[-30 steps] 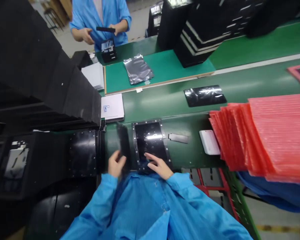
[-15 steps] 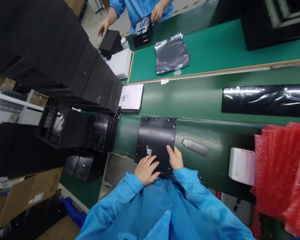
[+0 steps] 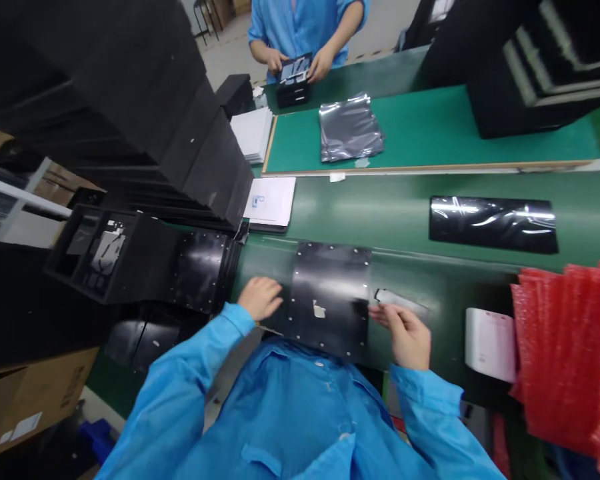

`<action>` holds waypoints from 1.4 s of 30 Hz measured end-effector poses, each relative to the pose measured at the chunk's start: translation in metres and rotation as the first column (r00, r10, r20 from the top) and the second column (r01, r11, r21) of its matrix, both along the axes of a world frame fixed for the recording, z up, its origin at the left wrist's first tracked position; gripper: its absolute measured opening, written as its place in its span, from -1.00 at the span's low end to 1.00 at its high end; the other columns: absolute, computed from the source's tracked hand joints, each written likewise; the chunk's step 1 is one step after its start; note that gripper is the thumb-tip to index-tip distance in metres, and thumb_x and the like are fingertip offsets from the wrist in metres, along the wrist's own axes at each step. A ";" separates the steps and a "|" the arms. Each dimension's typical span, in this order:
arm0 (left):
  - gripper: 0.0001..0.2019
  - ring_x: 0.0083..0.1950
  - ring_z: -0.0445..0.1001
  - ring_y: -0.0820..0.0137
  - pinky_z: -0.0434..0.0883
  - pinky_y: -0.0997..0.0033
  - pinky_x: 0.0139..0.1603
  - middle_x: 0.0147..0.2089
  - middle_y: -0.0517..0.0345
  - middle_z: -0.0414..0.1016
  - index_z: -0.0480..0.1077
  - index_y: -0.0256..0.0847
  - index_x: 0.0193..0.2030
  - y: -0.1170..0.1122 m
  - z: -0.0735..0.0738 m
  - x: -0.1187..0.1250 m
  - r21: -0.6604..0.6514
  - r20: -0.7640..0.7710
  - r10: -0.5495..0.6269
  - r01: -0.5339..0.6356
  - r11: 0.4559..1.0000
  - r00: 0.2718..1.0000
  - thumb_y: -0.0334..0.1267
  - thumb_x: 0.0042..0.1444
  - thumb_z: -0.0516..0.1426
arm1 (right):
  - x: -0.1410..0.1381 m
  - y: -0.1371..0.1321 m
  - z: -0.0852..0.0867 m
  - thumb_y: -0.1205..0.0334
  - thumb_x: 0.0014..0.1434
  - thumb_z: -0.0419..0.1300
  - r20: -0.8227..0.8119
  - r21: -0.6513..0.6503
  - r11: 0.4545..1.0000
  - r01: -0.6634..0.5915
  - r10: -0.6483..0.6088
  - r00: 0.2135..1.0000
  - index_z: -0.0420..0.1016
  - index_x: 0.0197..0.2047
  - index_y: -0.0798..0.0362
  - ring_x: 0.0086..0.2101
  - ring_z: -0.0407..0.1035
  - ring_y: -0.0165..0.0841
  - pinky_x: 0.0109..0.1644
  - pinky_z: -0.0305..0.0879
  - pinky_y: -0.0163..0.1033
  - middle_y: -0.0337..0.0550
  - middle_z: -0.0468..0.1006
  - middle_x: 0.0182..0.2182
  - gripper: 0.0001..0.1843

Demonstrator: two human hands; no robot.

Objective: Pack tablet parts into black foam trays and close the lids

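A black sheet (image 3: pixel 330 280) with small dots along its edges is laid flat on a green belt (image 3: pixel 405 213), right in front of the person. A small pale patch (image 3: pixel 319 309) is seen on it. The left hand (image 3: pixel 260 298) is laid on the belt just beside the sheet's left edge. Its fingers are held close together, and nothing is held in them. The right hand (image 3: pixel 405 337) is near the sheet's right edge. Its fingers (image 3: pixel 383 315) are bent and pressed together just by a thin grey strip (image 3: pixel 400 300), but it cannot be told if the strip is pinched.

A shiny black bag (image 3: pixel 493 225) is laid farther along the belt. A white roll (image 3: pixel 490 345) is set beside red bubble bags (image 3: pixel 555 353). Silver bags (image 3: pixel 350 127) are laid on a green mat (image 3: pixel 430 140). A small black case (image 3: pixel 294 93) is touched by a co-worker's hands (image 3: pixel 323 67).
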State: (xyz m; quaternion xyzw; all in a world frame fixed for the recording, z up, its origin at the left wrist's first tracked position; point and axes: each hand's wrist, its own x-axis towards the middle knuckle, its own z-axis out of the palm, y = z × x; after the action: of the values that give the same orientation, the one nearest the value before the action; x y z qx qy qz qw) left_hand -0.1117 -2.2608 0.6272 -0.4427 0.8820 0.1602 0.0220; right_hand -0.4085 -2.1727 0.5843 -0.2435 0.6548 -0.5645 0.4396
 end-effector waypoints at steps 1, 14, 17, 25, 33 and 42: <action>-0.74 0.05 0.43 0.16 0.31 0.11 0.11 -0.01 -0.06 0.52 0.47 -0.23 -0.08 -0.022 0.006 0.043 -0.050 -0.016 0.118 -0.119 0.992 0.993 -0.21 0.12 0.12 | 0.024 -0.004 0.004 -0.30 -0.15 0.30 0.000 0.010 0.997 -0.071 0.071 0.997 0.53 -0.40 0.08 -0.46 0.48 -0.27 -0.35 0.47 -0.15 -0.05 0.60 -0.46 -0.44; -0.25 0.14 0.34 -0.03 0.26 -0.07 0.14 0.07 -0.26 0.39 0.15 -0.32 0.30 0.002 -0.069 0.324 -0.001 -0.265 0.926 -0.960 0.280 0.270 0.02 0.02 0.18 | 0.349 -0.091 -0.026 -0.08 -0.15 0.34 0.169 0.173 0.625 -0.761 0.742 0.649 0.51 -0.09 0.00 -0.20 0.50 -0.23 -0.33 0.44 -0.20 0.00 0.57 -0.08 -0.45; -0.33 -0.05 0.46 0.17 0.38 0.13 0.04 -0.07 -0.10 0.46 0.17 -0.27 0.28 0.005 -0.071 0.343 0.239 -0.394 0.884 -0.901 0.361 0.249 -0.04 0.05 0.16 | 0.381 -0.109 -0.035 -0.06 -0.15 0.34 0.153 0.256 0.624 -0.738 0.728 0.669 0.49 -0.13 0.03 -0.23 0.50 -0.24 -0.35 0.42 -0.22 -0.04 0.60 -0.19 -0.47; -0.43 0.24 0.27 0.05 0.24 0.00 0.23 0.13 -0.19 0.33 0.20 -0.19 0.22 -0.027 -0.074 0.300 0.416 -0.379 0.911 -0.849 0.325 0.163 -0.09 0.08 0.16 | 0.371 -0.096 0.007 -0.21 -0.03 0.22 -0.044 0.190 0.667 -0.721 0.739 0.672 0.46 -0.39 0.07 -0.40 0.41 -0.30 -0.29 0.37 -0.21 -0.20 0.53 -0.47 -0.54; -0.56 -0.26 0.45 0.44 0.44 0.38 -0.08 -0.30 0.18 0.39 0.22 -0.20 0.19 -0.011 -0.085 0.104 0.685 -0.423 0.862 -0.523 0.506 0.281 -0.18 0.17 0.07 | 0.183 -0.012 0.023 -0.38 -0.14 0.24 -0.045 0.252 0.849 -0.464 0.489 0.871 0.56 -0.29 0.04 -0.21 0.46 -0.05 -0.03 0.38 0.03 -0.04 0.60 -0.33 -0.37; -0.62 0.08 0.44 0.30 0.33 0.26 0.18 -0.01 -0.04 0.47 0.35 -0.27 0.09 -0.003 -0.085 -0.060 0.601 -0.451 0.789 -0.511 0.614 0.417 -0.24 0.13 0.09 | -0.022 0.039 -0.007 -0.25 0.08 0.12 -0.515 0.104 0.984 -0.147 0.180 0.838 0.31 0.18 0.04 0.09 0.28 -0.07 0.11 0.28 0.05 0.10 0.36 0.13 -0.27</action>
State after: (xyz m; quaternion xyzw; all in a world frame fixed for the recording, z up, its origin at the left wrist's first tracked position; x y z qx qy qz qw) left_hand -0.1713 -2.2636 0.5427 -0.6498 0.5257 0.4694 -0.2847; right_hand -0.4305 -2.1333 0.5770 -0.4294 0.7429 -0.4177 0.2989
